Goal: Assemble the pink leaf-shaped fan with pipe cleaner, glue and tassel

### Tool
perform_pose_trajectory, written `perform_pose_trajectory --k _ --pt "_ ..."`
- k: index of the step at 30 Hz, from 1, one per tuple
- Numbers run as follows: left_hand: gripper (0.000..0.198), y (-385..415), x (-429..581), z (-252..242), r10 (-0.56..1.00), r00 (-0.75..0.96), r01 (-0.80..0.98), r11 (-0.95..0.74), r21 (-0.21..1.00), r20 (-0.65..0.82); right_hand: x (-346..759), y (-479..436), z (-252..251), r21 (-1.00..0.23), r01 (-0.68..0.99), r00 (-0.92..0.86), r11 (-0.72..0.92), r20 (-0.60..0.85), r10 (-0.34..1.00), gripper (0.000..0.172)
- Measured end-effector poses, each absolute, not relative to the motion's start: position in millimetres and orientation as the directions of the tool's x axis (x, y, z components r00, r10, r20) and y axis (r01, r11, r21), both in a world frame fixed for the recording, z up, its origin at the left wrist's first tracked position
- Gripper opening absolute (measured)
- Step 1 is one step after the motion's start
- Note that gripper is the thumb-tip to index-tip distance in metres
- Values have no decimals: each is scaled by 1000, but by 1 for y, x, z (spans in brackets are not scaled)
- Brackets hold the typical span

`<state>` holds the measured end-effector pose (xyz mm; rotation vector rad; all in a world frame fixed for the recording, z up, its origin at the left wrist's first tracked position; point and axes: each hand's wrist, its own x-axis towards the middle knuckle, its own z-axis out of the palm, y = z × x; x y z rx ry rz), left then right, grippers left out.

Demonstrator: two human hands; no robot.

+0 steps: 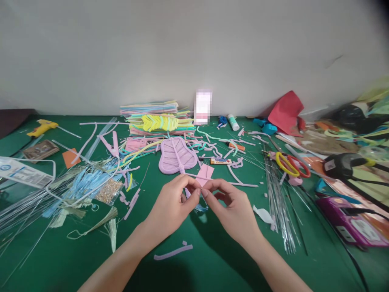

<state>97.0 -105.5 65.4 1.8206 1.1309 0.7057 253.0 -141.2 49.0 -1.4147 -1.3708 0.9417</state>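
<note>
My left hand (174, 198) and my right hand (232, 205) meet over the green table, thumbs and forefingers pinched together. Something tiny sits at the touching fingertips, too small to make out. Just beyond them lies a lilac fan (178, 156) made of fuzzy stems, with a ribbed, leaf-like face. Its handle (187, 194) passes behind my left fingers and is partly hidden. Below the fingertips a pale blue tassel (200, 208) shows in part. A pink paper card (205, 173) and a lilac fuzzy stem (243, 184) lie right behind my fingers.
Bundled fuzzy stems (161, 122) stand against the wall. On the left are a yellow glue gun (42, 127), blue tassels (88, 178) and a bead bag (109, 190). To the right lie scissors (287, 164), thin wires (282, 211) and a purple device (352, 221). A lilac stem piece (173, 252) lies in front.
</note>
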Motion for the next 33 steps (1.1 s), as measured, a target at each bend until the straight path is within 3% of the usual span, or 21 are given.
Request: perform_pose_trajectory --k 6,11,17,19,21,23,26,29,33 --pt "12 -106 98 68 904 414 419 -84 904 -108 258 -142 49 -728 627 -61 278 310 949 6" --pt "14 -105 95 63 864 456 309 72 948 -214 262 -141 49 -606 649 -179 460 466 866 12" --pt "20 -101 92 58 795 543 231 168 958 -270 268 -139 41 -547 626 -277 555 510 814 12" --pt "22 -101 89 58 831 519 299 43 953 -200 273 -138 43 -652 575 -233 495 449 862 9" --pt "19 -100 83 56 862 504 471 -227 853 -49 281 -140 49 -836 431 -161 339 298 941 4" --pt "19 -97 76 49 798 595 599 -521 608 97 293 -141 57 -977 175 -163 118 90 982 7" --pt "18 -88 70 29 585 798 526 -794 303 147 310 -141 67 -973 -140 -385 -183 -117 915 16" --pt "14 -78 68 13 494 857 446 -854 269 147 316 -139 66 -928 -120 -545 -353 -236 805 23" --pt "14 -70 69 24 474 852 354 -834 423 223 308 -132 61 -920 -17 -583 -393 -310 751 27"
